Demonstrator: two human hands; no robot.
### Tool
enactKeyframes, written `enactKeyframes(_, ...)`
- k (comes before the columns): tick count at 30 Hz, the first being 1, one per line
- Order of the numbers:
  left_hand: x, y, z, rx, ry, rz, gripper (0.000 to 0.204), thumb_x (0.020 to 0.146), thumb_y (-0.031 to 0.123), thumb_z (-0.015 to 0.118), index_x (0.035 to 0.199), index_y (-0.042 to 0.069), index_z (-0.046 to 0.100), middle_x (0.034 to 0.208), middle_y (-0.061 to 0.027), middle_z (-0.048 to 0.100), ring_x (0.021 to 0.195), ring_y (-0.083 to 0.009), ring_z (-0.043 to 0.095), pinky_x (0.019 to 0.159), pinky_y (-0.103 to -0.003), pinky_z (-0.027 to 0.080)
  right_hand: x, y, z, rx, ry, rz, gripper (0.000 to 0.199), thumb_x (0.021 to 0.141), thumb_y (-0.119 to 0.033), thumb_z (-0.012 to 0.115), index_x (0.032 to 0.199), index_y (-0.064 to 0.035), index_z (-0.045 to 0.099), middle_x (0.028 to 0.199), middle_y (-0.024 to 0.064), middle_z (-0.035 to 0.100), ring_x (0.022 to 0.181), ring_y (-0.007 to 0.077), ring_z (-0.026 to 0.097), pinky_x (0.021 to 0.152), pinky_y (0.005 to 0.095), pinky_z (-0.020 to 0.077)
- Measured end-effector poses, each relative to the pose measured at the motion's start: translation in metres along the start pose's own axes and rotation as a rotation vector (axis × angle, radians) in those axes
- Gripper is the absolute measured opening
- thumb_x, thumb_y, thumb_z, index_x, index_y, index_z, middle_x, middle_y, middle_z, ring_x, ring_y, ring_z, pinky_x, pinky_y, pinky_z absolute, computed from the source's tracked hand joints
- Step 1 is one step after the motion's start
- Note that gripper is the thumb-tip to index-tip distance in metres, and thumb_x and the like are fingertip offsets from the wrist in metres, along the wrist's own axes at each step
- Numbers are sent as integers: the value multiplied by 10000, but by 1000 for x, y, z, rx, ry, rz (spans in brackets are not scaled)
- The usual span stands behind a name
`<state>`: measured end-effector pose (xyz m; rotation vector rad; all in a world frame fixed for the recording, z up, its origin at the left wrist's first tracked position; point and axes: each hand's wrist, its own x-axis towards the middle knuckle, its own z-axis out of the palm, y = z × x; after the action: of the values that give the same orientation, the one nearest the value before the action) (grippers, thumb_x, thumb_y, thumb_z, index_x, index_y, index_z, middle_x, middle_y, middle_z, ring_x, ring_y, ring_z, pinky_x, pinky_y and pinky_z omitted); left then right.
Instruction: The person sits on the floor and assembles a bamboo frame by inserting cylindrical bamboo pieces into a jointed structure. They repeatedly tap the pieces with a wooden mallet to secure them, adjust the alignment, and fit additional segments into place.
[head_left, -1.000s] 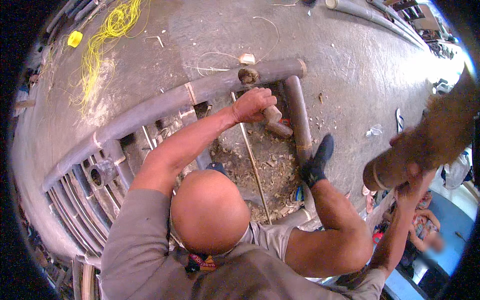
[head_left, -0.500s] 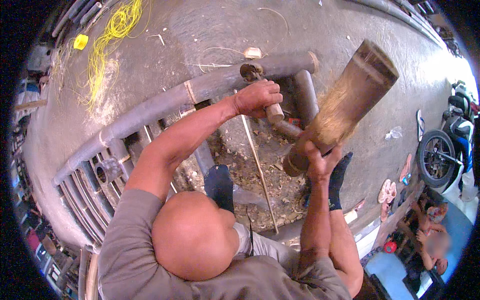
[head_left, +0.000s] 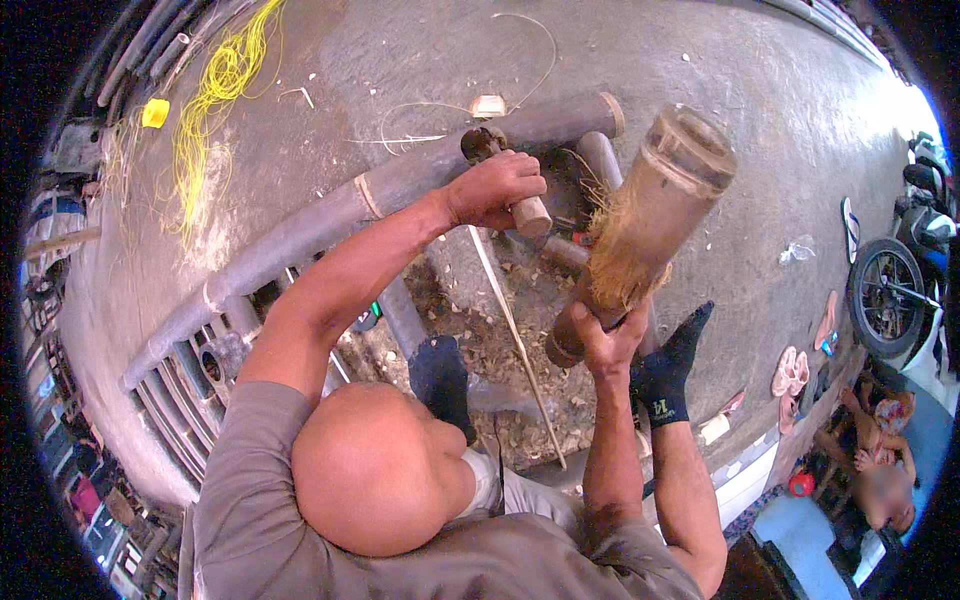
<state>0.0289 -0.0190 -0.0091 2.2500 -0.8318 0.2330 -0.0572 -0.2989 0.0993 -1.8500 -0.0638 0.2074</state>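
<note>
My left hand (head_left: 497, 190) is closed around the wooden handle of a chisel (head_left: 531, 217). Its metal end sits at a dark hole in a thick grey bamboo pole (head_left: 420, 182), and how deep it reaches I cannot tell. To the right, my right hand (head_left: 608, 338) grips the lower, narrower part of a thick brown wooden mallet (head_left: 655, 205). The mallet tilts up and away to the right, and its middle is frayed into pale fibres. A gap separates the mallet from the chisel handle.
My socked feet (head_left: 440, 375) flank chips and a thin pale stick (head_left: 515, 335). A bamboo frame with slats (head_left: 170, 400) extends left. Yellow cord (head_left: 225, 75) lies at the far left. Sandals (head_left: 790, 370), a motorcycle wheel (head_left: 886, 297) and a seated person (head_left: 880, 465) are at right.
The mallet has swung left towards the chisel handle and stands more upright. My left hand keeps its hold on the chisel at the hole. My right foot has turned outward.
</note>
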Motion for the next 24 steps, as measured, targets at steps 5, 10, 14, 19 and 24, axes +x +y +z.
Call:
enactKeyframes(5,0,-6,-2,-28,-39,57,422,634,182,837,965,119,584,957,-106,583,945,-356,611,815,-468,487,-15,34,9,-65,41,-225,757,755,-352,872,1337,-9,531,1278,152,646,1170,292,622,1038,429,470)
enactKeyframes(10,-17,-18,17,-115,68,123,407,632,170,820,971,121,601,972,-102,591,954,-354,608,834,-474,481,8,23,42,-322,-164,158,680,817,-290,839,1363,-33,525,1245,149,680,1125,284,656,1013,441,501)
enactKeyframes(14,0,-12,-1,-115,41,10,431,611,157,825,986,119,614,960,-98,594,942,-357,610,829,-475,487,-4,32,33,-67,39,-143,741,791,-299,851,1379,-17,500,1127,155,718,1034,271,704,917,448,550)
enactKeyframes(19,19,4,-18,-223,167,117,359,666,129,816,952,82,605,939,-101,619,933,-351,628,836,-478,498,17,22,47,-490,-105,35,792,776,-334,859,1415,-45,492,1092,120,741,936,279,724,861,434,574)
enactKeyframes(24,15,-4,-26,-204,145,-112,321,713,124,821,937,74,596,889,-106,609,874,-328,629,784,-438,514,20,14,30,-194,27,-423,774,736,-261,882,1385,-42,523,1069,207,733,976,286,746,835,383,583)
